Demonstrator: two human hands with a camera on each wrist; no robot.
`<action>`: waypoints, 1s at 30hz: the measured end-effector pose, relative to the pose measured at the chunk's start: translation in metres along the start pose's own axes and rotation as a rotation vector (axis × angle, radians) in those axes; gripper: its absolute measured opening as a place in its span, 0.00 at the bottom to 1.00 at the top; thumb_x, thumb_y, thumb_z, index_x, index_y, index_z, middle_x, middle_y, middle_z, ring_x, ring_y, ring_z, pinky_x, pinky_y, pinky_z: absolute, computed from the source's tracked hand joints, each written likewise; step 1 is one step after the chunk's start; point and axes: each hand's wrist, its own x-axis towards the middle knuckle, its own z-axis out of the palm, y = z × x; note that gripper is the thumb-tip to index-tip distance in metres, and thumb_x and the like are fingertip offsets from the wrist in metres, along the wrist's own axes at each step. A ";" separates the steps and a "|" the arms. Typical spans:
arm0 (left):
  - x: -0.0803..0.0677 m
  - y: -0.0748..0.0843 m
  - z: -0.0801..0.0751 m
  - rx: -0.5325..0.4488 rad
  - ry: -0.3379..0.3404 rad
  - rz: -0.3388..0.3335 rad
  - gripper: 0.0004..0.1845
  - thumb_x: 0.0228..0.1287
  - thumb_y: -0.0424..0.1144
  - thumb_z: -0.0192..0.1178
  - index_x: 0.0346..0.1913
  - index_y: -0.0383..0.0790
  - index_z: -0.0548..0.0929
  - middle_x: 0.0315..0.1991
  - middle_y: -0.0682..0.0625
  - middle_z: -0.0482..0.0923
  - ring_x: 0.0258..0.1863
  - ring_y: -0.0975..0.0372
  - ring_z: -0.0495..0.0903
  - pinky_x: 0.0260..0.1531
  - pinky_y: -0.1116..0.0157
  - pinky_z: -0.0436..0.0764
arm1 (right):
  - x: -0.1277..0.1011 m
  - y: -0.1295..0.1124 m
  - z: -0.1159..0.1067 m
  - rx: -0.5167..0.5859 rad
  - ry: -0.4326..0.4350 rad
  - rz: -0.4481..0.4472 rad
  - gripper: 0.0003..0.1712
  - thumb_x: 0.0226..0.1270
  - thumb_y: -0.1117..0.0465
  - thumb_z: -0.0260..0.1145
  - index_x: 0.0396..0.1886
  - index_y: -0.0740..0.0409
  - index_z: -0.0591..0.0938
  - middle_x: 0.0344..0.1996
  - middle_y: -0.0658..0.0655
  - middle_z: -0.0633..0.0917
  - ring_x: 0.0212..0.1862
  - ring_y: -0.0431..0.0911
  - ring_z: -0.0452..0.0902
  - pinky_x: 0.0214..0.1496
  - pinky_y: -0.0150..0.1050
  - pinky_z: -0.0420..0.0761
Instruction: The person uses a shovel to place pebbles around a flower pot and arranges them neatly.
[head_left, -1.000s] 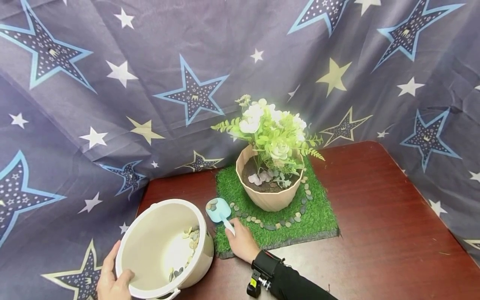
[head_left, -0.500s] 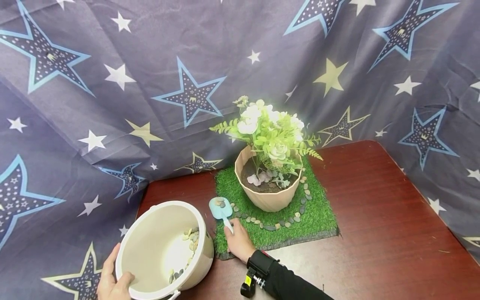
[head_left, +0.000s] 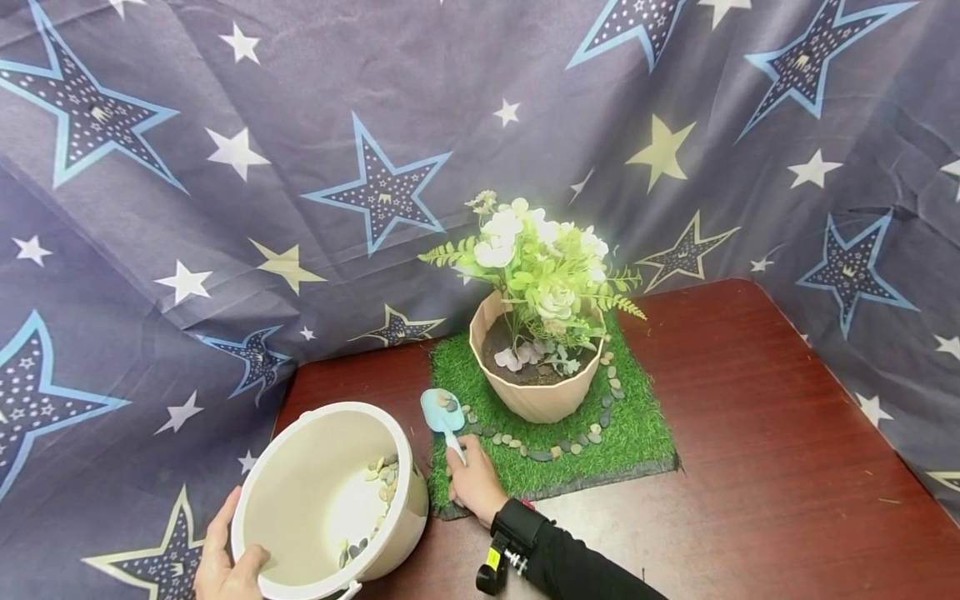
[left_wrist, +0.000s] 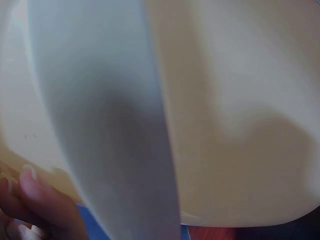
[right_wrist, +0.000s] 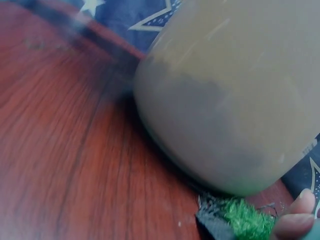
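A small light-blue toy shovel (head_left: 444, 419) carries a few pebbles (head_left: 447, 402) on its blade, over the mat's left edge beside the row of stones. My right hand (head_left: 477, 483) grips its handle. At the left, my left hand (head_left: 228, 557) holds the rim of a cream bucket (head_left: 411, 508), thumb over the edge. Several pebbles (head_left: 387, 481) lie inside the bucket. The left wrist view has the bucket's side (left_wrist: 250, 75) very near, with fingers (left_wrist: 52, 205) at lower left. Bucket wall (right_wrist: 225, 100) and fingertips (right_wrist: 295, 220) appear in the right wrist view.
A beige flowerpot (head_left: 536, 404) with white artificial flowers (head_left: 547, 267) stands on a green grass mat (head_left: 630, 425). A curved row of pebbles (head_left: 540, 456) lies around its front and right. Star-patterned cloth (head_left: 450, 100) hangs behind the reddish wooden table (head_left: 787, 433).
The shovel has moved slightly right, toward the pebble row and pot, with its pebbles still on the blade. My left hand and the bucket have hardly moved.
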 end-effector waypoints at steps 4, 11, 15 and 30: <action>0.001 0.000 0.000 -0.029 -0.007 -0.016 0.53 0.48 0.16 0.50 0.80 0.57 0.65 0.37 0.85 0.70 0.34 0.83 0.75 0.31 0.82 0.79 | 0.000 -0.004 0.002 0.082 -0.003 0.026 0.17 0.83 0.59 0.52 0.61 0.67 0.69 0.30 0.54 0.77 0.15 0.37 0.68 0.14 0.29 0.67; 0.002 0.000 -0.001 -0.073 -0.016 -0.019 0.53 0.48 0.16 0.49 0.80 0.57 0.65 0.36 0.84 0.72 0.34 0.82 0.75 0.30 0.81 0.80 | 0.004 -0.010 0.002 0.195 -0.006 0.047 0.17 0.83 0.59 0.51 0.60 0.68 0.67 0.30 0.53 0.75 0.15 0.37 0.67 0.15 0.28 0.67; 0.004 -0.002 -0.001 0.000 -0.026 -0.030 0.53 0.49 0.17 0.50 0.81 0.58 0.63 0.38 0.84 0.68 0.34 0.84 0.74 0.31 0.82 0.78 | 0.006 -0.012 0.001 0.250 -0.019 0.082 0.16 0.84 0.59 0.49 0.59 0.67 0.66 0.32 0.53 0.74 0.17 0.37 0.67 0.16 0.27 0.66; 0.006 -0.007 -0.001 -0.031 -0.010 -0.046 0.53 0.48 0.18 0.50 0.80 0.60 0.65 0.41 0.82 0.70 0.34 0.82 0.74 0.32 0.83 0.77 | 0.003 -0.021 -0.002 0.347 -0.028 0.135 0.20 0.84 0.58 0.48 0.61 0.70 0.65 0.33 0.53 0.73 0.20 0.37 0.66 0.18 0.26 0.65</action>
